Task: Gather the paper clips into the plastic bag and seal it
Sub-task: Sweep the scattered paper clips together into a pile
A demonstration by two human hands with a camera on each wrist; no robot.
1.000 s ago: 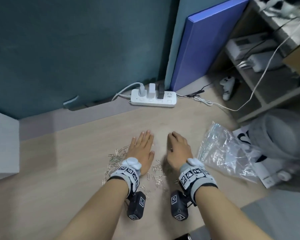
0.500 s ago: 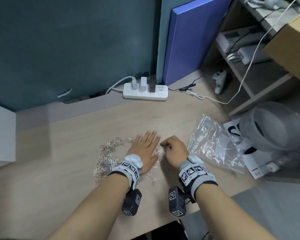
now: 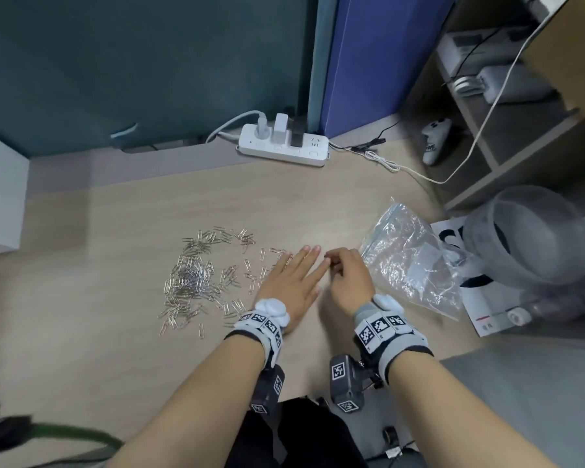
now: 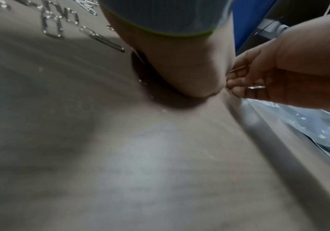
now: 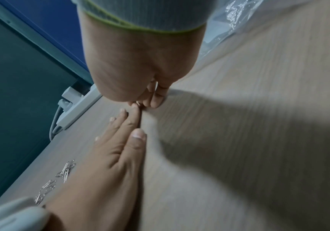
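Bare-skinned and flat, the left hand [image 3: 291, 282] lies palm-down on the table [image 3: 115, 349] with its fingers straight, covering a few stray clips at the near edge of the scatter. Beside it and just touching its fingertips, the right hand [image 3: 350, 282] is curled; the left wrist view shows a paper clip pinched between its bent fingers [image 4: 245, 87] and a second wire end above that. The main body of paper clips [image 3: 196, 278] lies loose on the wood on the far side of the left hand from the right, thickest in a heap and thinning toward the fingers. On the other side of the right hand, just beside it, rests the plastic bag [image 3: 416, 261], clear, crumpled and lying flat; whether its mouth is open cannot be told. Beyond both hands, against the wall, sits a white power strip [image 3: 284, 146].

Handling, as a judgement: the clips are light, stiff wire, slick on the wood and apt to tangle, so they should sweep readily under a flat palm and lift best in pinches. The bag is thin and limp, best held by one lip of its mouth to keep it open.
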